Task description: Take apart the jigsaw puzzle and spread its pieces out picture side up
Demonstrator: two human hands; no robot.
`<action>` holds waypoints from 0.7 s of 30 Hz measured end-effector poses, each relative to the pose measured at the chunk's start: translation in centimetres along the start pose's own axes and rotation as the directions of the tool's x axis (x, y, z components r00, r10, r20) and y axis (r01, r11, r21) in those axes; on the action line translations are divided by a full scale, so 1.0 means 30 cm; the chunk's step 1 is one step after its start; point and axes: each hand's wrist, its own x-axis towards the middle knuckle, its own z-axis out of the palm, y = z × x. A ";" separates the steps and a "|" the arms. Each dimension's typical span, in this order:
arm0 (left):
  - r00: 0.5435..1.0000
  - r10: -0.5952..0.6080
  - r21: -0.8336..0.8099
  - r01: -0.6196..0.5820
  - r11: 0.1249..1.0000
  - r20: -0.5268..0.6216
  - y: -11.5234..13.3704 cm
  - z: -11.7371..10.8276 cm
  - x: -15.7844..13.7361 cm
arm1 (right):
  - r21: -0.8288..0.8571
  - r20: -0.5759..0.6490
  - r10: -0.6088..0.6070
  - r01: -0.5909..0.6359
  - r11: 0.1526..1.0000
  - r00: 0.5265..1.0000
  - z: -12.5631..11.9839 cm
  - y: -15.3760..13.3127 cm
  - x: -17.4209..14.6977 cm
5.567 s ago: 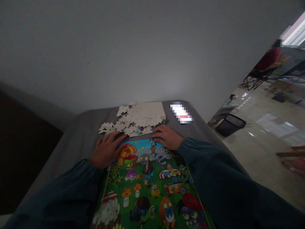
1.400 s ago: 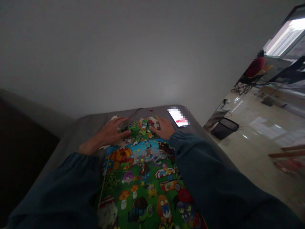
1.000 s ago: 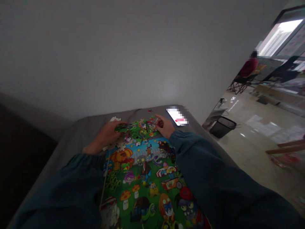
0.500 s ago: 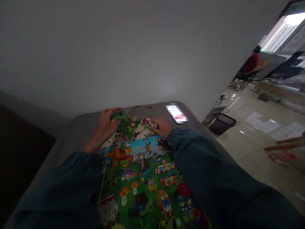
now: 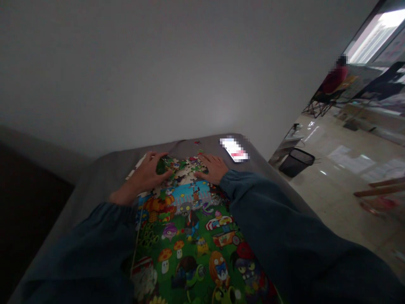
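A colourful cartoon puzzle board point(image 5: 180, 228) lies in front of me, and loose jigsaw pieces point(image 5: 185, 171) are heaped over its far end. On the left of the heap, my left hand point(image 5: 145, 175) rests on the pieces with thumb and fingers apart. Pale jigsaw pieces point(image 5: 137, 166) show beyond the outer side of that hand. Across from it, my right hand point(image 5: 213, 168) lies at the heap's right edge, fingers spread and thumb reaching inward over the pieces. Neither hand visibly grips a piece, though what lies beneath the palms is hidden.
The board lies on a grey cloth-covered surface point(image 5: 104, 169) against a pale wall point(image 5: 158, 76). A lit phone point(image 5: 234, 150) lies to the right of the heap, and a few stray pieces point(image 5: 198, 142) lie behind it. A black wastebasket point(image 5: 295, 162) stands on the tiled floor.
My left hand has lowered and turned over the heap, and the clump of pieces it held up has come down. My right hand's fingers have spread out.
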 end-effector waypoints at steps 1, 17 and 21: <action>1.000 0.014 0.000 -0.014 1.000 0.028 -0.007 0.008 0.000 | 0.001 0.015 0.001 -0.001 1.000 1.000 0.002 -0.001 0.001; 0.955 0.005 -0.190 -0.064 0.980 -0.297 0.035 -0.046 0.012 | 0.228 -0.246 -0.109 0.167 0.959 0.963 -0.010 0.025 0.024; 0.962 0.019 -0.130 -0.057 0.990 -0.274 0.037 -0.024 0.015 | 0.189 -0.248 -0.125 0.174 0.966 0.961 -0.009 0.019 0.021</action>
